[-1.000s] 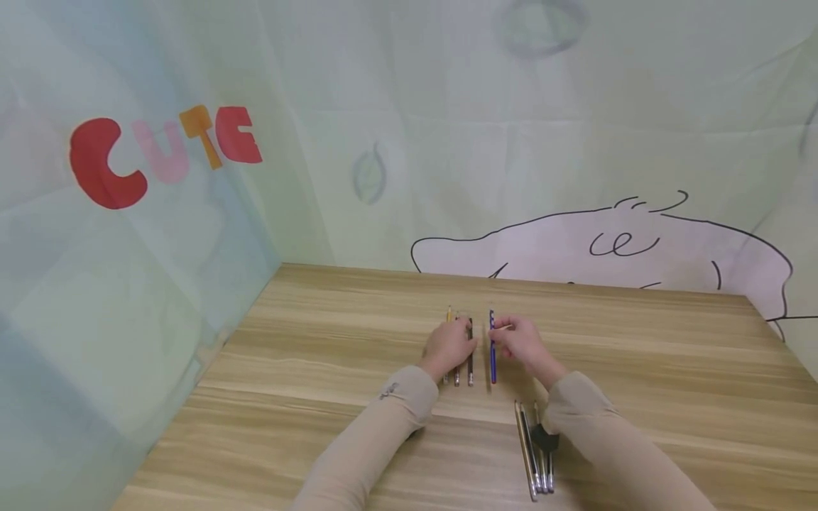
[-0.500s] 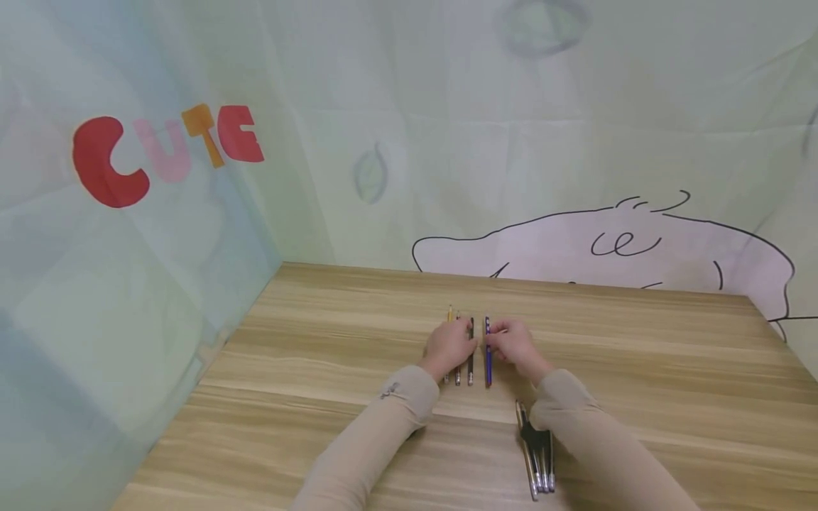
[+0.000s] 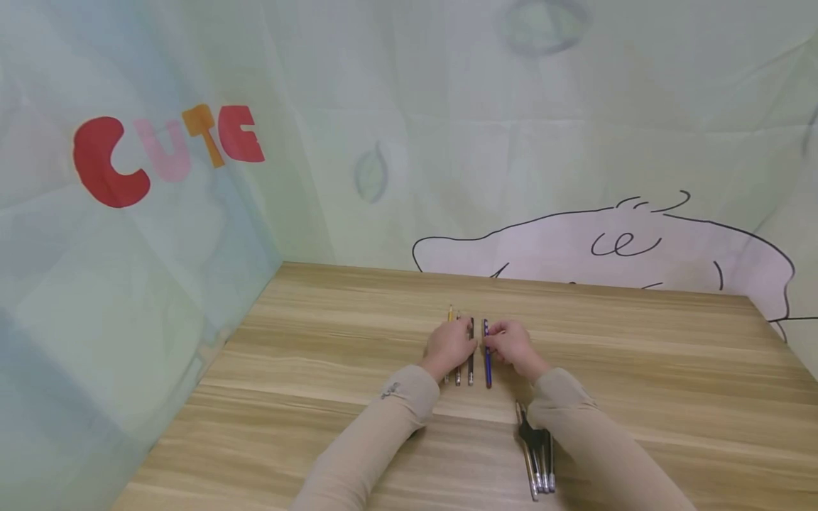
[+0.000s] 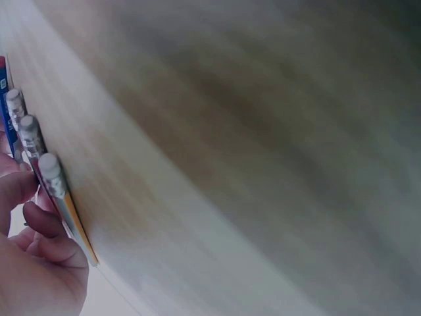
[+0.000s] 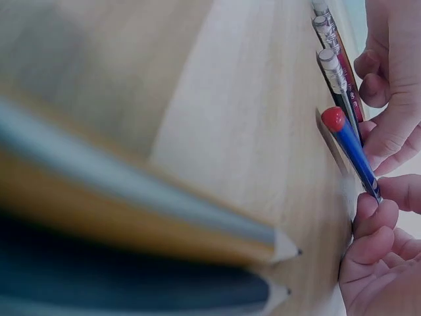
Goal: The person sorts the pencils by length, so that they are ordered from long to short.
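A blue pencil (image 3: 488, 373) with a red end stands slightly tilted, pinched between the thumb and fingers of my right hand (image 3: 513, 346). To its left, a black pencil (image 3: 471, 370) lies in a row with a dark red pencil (image 3: 457, 377) and a yellow pencil (image 3: 450, 312). My left hand (image 3: 449, 346) lies over this row, thumb and fingers at the black pencil, and covers the middles of the other two. White erasers in metal bands point toward me. In the right wrist view, the blue pencil (image 5: 353, 150) sits beside the black one, a narrow gap between their ends.
Nearer me, several more pencils (image 3: 535, 474) lie side by side, partly under my right wrist and its black strap (image 3: 530, 433). The wood-grain table (image 3: 307, 341) ends at a cloth backdrop (image 3: 332, 234) with printed drawings and letters.
My right hand has moved a little left with the blue pencil, which now stands closer to the black pencil. My left hand has stayed over the row.
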Demonstrator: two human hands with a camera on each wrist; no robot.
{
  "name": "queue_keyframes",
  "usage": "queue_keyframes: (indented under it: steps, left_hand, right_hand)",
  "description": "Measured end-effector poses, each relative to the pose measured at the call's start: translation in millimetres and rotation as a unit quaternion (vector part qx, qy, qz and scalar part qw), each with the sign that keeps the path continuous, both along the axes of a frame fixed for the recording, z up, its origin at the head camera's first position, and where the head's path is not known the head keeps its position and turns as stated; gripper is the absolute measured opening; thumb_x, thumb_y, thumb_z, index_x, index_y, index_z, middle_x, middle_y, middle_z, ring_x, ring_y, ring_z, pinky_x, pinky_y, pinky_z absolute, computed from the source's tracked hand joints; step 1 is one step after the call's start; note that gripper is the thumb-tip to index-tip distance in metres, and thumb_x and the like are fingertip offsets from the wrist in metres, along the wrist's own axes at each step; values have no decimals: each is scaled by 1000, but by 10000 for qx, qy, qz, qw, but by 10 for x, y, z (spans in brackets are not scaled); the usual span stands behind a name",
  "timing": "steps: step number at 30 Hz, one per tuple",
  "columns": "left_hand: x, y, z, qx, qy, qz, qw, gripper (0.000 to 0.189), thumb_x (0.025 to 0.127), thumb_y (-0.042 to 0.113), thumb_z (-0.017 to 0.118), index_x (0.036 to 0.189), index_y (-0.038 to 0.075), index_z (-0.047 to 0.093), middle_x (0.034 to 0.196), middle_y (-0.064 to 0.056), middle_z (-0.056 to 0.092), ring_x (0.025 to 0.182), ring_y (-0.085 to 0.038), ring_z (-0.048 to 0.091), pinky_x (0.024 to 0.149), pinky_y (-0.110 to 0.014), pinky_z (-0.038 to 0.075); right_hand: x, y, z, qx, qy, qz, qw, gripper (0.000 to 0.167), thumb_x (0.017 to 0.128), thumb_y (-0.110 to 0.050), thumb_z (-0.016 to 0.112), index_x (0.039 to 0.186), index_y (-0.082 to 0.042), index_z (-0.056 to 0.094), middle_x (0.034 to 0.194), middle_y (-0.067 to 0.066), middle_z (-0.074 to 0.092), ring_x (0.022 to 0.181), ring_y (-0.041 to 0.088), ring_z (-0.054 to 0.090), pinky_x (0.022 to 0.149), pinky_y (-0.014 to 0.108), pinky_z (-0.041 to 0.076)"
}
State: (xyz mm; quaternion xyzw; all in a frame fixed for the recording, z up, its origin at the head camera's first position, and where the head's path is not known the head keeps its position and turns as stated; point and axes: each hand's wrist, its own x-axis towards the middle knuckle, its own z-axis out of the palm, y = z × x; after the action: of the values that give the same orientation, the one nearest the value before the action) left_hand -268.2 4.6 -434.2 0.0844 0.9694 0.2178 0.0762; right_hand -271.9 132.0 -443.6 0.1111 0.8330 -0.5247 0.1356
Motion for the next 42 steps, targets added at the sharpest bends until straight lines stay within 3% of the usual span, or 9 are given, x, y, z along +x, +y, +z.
queue_keyframes:
  steps: [24,42]
  left_hand:
    - [-5,5,-12,-29,108,21,9999,32,82,30,59,110,15,57,58,4,51,46,-8,44,41,-20,35]
    - [-7,15,-2,-27,97,26,9999,31,82,29,60,109,14,57,61,4,51,48,-8,44,42,-20,34]
  right_hand:
    - [-7,-54,26,761,143,77,9970,15,76,-7,64,88,0,57,64,4,58,44,9,44,41,20,37]
    - [9,-51,54,741,158,104,9971,15,77,-8,64,89,0,59,67,4,58,47,10,46,43,20,38]
